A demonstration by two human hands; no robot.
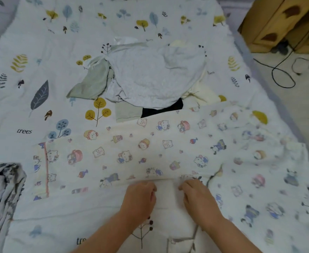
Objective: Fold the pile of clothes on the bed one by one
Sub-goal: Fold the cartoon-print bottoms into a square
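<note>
The cartoon-print garment (150, 150) lies spread across the bed (31, 52), before the unfolded pile (150, 73). The left hand (139, 198) and right hand (197, 196) pinch its near edge with curled fingers. Thin and limp, it probably handles best gripped at edges.

Even, soft, cool-toned light falls across the bed (40, 57), casting almost no shadows and no glare. The wide lens bows the edges, and the whole picture is slightly soft (motion blur smears the lower right most).
</note>
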